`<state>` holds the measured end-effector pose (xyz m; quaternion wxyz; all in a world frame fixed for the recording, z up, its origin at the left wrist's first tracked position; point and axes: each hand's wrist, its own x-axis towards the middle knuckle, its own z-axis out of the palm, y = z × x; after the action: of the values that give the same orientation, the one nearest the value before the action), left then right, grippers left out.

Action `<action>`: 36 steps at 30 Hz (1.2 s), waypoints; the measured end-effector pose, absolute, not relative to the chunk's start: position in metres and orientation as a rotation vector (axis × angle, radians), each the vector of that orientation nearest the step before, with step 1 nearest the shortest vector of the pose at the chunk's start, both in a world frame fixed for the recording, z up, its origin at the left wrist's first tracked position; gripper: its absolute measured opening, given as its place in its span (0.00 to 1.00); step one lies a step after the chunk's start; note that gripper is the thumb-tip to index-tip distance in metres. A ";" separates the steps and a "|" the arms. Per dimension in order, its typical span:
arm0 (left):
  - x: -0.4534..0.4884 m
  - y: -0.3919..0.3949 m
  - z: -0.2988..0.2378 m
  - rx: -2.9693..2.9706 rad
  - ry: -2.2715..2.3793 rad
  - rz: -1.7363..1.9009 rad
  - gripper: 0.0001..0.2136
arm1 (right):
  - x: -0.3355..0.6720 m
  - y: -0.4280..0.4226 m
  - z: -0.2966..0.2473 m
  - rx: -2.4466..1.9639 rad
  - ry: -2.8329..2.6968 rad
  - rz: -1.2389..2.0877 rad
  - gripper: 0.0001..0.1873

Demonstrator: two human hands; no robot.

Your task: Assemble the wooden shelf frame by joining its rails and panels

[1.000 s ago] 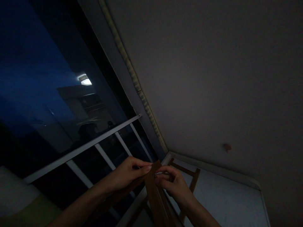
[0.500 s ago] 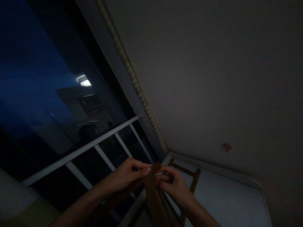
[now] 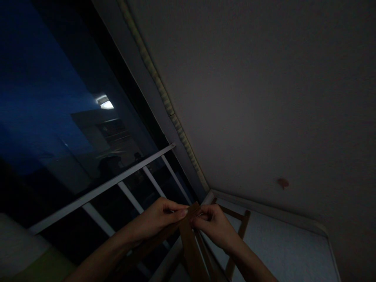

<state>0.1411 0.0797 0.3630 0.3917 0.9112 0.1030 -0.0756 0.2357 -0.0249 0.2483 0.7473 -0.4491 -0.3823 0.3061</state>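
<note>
My left hand point(image 3: 160, 215) is closed in a pinch, thumb and fingers on a flat brown wooden slat point(image 3: 193, 210) near its upper end. That slat slants down to the lower left, partly behind my left forearm. A second wooden bar point(image 3: 190, 250) meets it just under my fingertips and runs down toward the bottom edge. On the right side of this joint my right hand point(image 3: 216, 227) has its fingertips bunched together. What they grip is too small and dark to make out.
Left, a white metal railing point(image 3: 102, 188) crosses a dark window point(image 3: 58, 129) with reflections. A pale wall point(image 3: 249, 98) with an orange-brown hook-like piece point(image 3: 283, 183) fills the right. Below it are a white panel point(image 3: 282, 243) and another wooden frame point(image 3: 242, 225). Pale fabric point(image 3: 17, 239) lies lower left.
My right hand's fingers have drawn closer together at the joint, and the hand has turned slightly. My left hand keeps its pinch on the slat.
</note>
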 end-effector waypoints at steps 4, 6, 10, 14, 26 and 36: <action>0.139 0.081 0.363 2.298 0.253 -0.226 0.15 | 0.245 -0.028 0.253 -0.910 -0.901 0.770 0.08; 0.139 0.081 0.363 2.299 0.266 -0.228 0.15 | 0.247 -0.029 0.254 -0.880 -0.912 0.816 0.07; 0.138 0.080 0.364 2.268 0.319 -0.238 0.14 | 0.250 -0.029 0.257 -0.898 -0.899 0.844 0.07; 0.139 0.082 0.363 2.157 0.307 -0.258 0.13 | 0.253 -0.032 0.267 -1.002 -0.894 0.878 0.04; 0.140 0.084 0.357 2.020 0.393 -0.265 0.14 | 0.266 -0.031 0.251 -0.871 -0.998 1.049 0.15; 0.140 0.081 0.352 1.982 0.500 -0.196 0.13 | 0.256 -0.039 0.245 -0.972 -1.004 0.834 0.14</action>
<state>0.1398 0.0813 0.3518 0.5175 0.8259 0.2085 -0.0816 0.2556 -0.0393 0.2455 0.6869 -0.4343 -0.4482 0.3724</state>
